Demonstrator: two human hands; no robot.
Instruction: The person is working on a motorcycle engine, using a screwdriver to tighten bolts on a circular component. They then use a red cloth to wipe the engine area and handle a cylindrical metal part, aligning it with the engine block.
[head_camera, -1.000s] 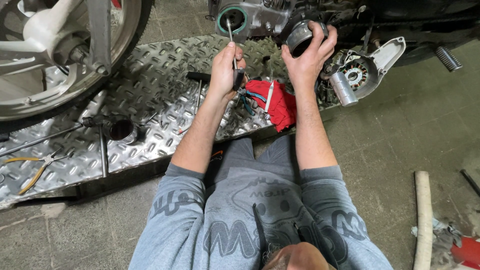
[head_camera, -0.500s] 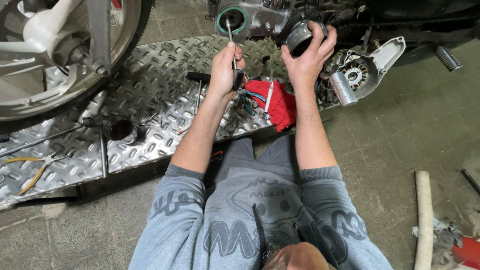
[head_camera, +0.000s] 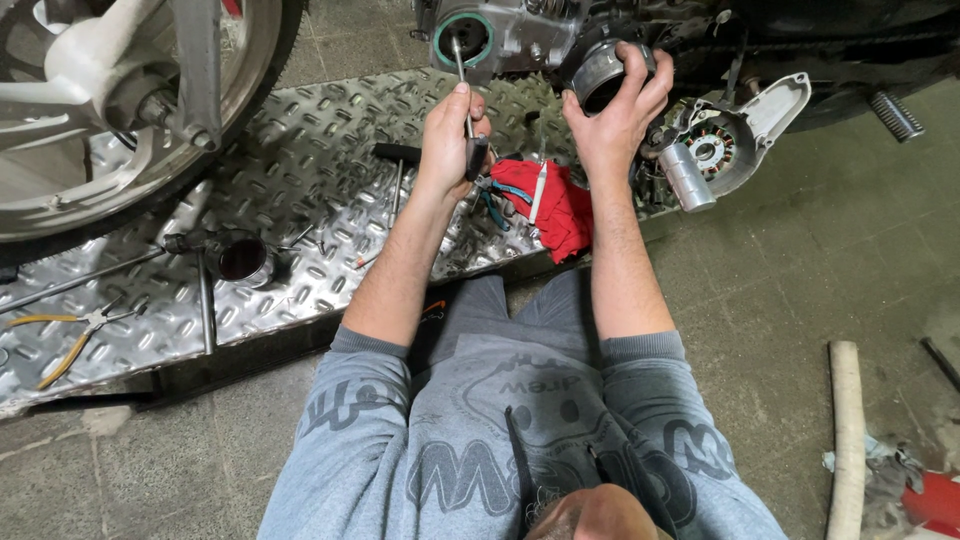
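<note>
Ridged metal plate (head_camera: 300, 150) lies under the engine (head_camera: 530, 35). Left hand (head_camera: 450, 140) grips a screwdriver (head_camera: 462, 85) at the round opening; right hand (head_camera: 615, 110) clasps a metal cylinder (head_camera: 600, 75). Better keep the tool straight, I think.

I wore a grey sweatshirt (head_camera: 520, 430) with darker grey lettering printed across the chest, its sleeves (head_camera: 370, 350) pushed up, forearms bare, and dark grey trousers (head_camera: 500, 300).
</note>
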